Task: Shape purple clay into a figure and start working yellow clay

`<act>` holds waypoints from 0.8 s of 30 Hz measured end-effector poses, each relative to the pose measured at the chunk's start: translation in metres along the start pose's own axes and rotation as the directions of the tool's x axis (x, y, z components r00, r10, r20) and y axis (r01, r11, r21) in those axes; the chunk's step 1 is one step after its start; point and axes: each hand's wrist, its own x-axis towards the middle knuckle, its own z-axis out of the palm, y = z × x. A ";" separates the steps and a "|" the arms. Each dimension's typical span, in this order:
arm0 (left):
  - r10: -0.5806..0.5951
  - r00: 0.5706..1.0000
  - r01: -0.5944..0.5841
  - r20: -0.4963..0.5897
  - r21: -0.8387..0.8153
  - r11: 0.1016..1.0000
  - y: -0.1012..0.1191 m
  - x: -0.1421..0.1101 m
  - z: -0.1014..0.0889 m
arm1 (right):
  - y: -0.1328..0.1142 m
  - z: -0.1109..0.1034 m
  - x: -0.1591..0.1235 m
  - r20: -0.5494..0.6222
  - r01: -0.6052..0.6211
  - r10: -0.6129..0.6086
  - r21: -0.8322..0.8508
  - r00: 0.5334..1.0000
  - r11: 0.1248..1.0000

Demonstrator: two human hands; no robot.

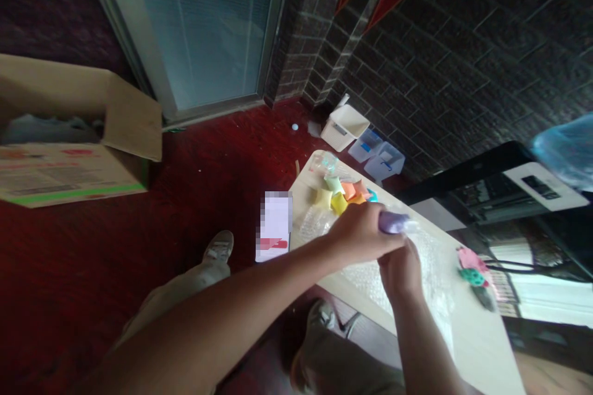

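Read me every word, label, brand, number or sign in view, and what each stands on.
No text is legible.
Brown cardboard box with a green stripe: red and dark print, too blurred.
Pixelated pale rectangle with a red band: masked, unreadable.
Cream plastic bin: dark label-like mark, too small.
White panel on the black unit: dark rectangles, no readable characters.

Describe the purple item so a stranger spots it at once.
Find the pale table, then the left hand and right hand meeting above it. Poking out of the left hand is a small purple item with what looks like clear film at its tip. The yellow piece and pale green piece lie on the table; this one is held, and purple.
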 end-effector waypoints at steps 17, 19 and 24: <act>0.006 0.957 -0.130 0.289 0.412 0.902 -0.049 0.013 0.070 | 0.033 -0.098 -0.033 0.097 -0.032 0.024 0.088 0.995 0.996; 0.007 0.941 -0.166 0.339 0.443 0.881 -0.049 0.010 0.081 | 0.036 -0.108 -0.039 0.098 -0.053 0.043 0.105 0.994 0.993; -0.022 0.921 -0.143 0.389 0.389 0.910 -0.049 0.007 0.102 | 0.043 -0.122 -0.045 0.042 -0.039 0.032 0.161 0.999 0.986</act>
